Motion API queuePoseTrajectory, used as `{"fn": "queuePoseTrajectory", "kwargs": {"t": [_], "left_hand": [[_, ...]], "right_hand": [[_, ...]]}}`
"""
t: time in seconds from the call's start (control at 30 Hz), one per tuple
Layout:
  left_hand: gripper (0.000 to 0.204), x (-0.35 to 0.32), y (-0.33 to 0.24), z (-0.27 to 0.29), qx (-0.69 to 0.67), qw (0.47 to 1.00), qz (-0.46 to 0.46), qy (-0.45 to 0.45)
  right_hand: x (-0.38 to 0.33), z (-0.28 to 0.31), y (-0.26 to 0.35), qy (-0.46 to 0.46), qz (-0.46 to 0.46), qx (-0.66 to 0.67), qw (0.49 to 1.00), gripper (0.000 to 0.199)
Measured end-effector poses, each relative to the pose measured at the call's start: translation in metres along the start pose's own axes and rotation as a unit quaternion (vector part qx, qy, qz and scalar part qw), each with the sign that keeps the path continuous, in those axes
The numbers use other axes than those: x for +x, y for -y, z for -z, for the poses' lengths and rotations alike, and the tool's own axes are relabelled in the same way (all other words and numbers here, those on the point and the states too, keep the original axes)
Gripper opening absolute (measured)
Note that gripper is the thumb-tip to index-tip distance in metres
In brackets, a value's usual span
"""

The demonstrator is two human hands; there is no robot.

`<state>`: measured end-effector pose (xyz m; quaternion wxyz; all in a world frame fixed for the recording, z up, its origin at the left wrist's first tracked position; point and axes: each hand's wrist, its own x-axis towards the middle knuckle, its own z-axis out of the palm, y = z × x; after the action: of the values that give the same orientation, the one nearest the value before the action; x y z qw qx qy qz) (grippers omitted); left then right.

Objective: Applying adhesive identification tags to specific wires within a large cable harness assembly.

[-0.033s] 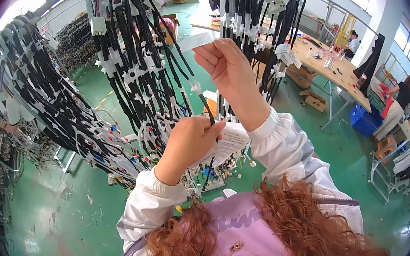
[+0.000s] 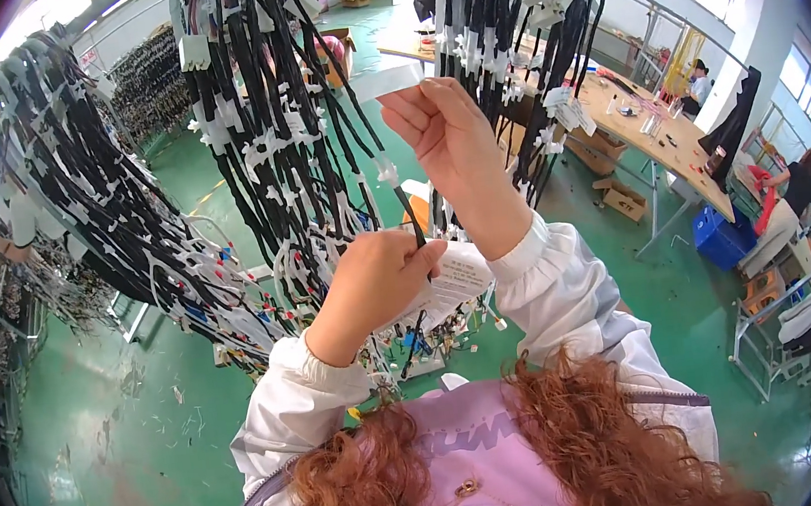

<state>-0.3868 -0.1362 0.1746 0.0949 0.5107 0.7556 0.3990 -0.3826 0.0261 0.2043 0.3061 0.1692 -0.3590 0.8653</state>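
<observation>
My left hand (image 2: pixel 373 276) is closed round a black taped cable branch (image 2: pixel 408 211) that hangs from the wire harness (image 2: pixel 258 120) in front of me. Just above it, a white clip (image 2: pixel 386 170) sits on the same branch. Higher up and to the right, my right hand (image 2: pixel 453 144) pinches one end of a pale, translucent strip (image 2: pixel 390 82) between thumb and fingers. The strip points left, across the hanging cables. A white printed sheet (image 2: pixel 457 275) shows beside and under my left fingers; how it is held is hidden.
More harnesses hang at the left (image 2: pixel 90 168) and at the right (image 2: pixel 489 17). On the right stands a long wooden table (image 2: pixel 648 119) with small items, a blue bin (image 2: pixel 723 237) and open cartons (image 2: pixel 620 199). Two people are farther off on the right. Scraps lie on the green floor (image 2: pixel 149 448).
My right hand has shifted very slightly to the left with the strip still pinched. My left hand has stayed on the cable branch.
</observation>
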Motion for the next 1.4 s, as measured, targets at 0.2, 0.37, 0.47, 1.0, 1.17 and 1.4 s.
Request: {"fn": "queuePoseTrajectory", "kwargs": {"t": [0.2,0.37,0.47,1.0,1.17,1.4], "left_hand": [[0.033,0.001,0.003,-0.004,-0.013,0.999,-0.039,-0.019],[0.033,0.001,0.0,-0.003,0.002,0.999,-0.028,-0.017],[0.035,0.002,0.001,-0.005,0.0,1.0,-0.013,-0.015],[0.04,0.003,0.006,-0.007,-0.021,1.0,0.001,-0.006],[0.043,-0.004,0.001,0.001,0.071,0.997,-0.027,-0.032],[0.047,-0.041,-0.019,0.029,0.24,0.969,-0.025,-0.061]], "right_hand": [[0.006,-0.002,-0.01,0.013,0.0,0.035,0.999,0.008],[0.004,-0.011,-0.01,0.013,-0.002,0.037,0.999,0.008],[0.002,-0.013,-0.011,0.024,0.001,0.026,0.999,0.008],[0.008,-0.007,-0.01,0.031,0.025,0.013,0.999,0.009],[0.006,-0.007,-0.013,0.023,0.025,-0.003,0.999,0.01],[-0.005,-0.018,-0.019,0.007,0.023,-0.022,0.999,0.009]]}}
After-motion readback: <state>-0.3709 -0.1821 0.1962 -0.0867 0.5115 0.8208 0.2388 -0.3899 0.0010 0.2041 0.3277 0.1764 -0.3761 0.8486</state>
